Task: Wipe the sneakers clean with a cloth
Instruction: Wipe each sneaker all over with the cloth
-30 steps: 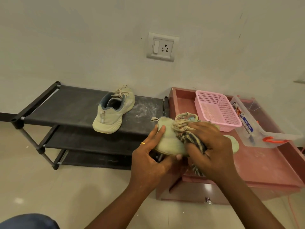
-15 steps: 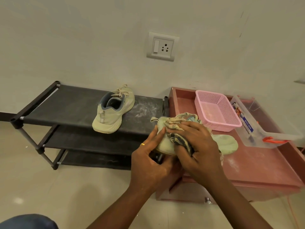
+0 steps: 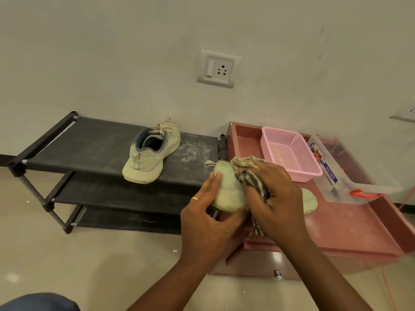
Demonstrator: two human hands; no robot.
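A pale green sneaker (image 3: 228, 189) lies with its heel toward me over the front left corner of the pink table (image 3: 350, 223). My left hand (image 3: 210, 217) holds its heel, fingers curled round the side and thumb under the sole. My right hand (image 3: 272, 194) grips a striped cloth (image 3: 253, 182) and presses it on the sneaker's side near the laces. The toe (image 3: 310, 200) pokes out past my right hand. A second matching sneaker (image 3: 150, 153) stands on the top shelf of the black shoe rack (image 3: 89, 144).
A pink mesh basket (image 3: 289, 151) and a clear plastic box (image 3: 350, 173) with an orange latch stand at the back of the table. White dust marks the rack's top shelf. A wall socket (image 3: 219, 68) sits above. Beige tiled floor lies below.
My right hand with the cloth has rubbed back and forth along the sneaker's side, sliding toward the heel and then back toward the laces. The left hand stays on the heel.
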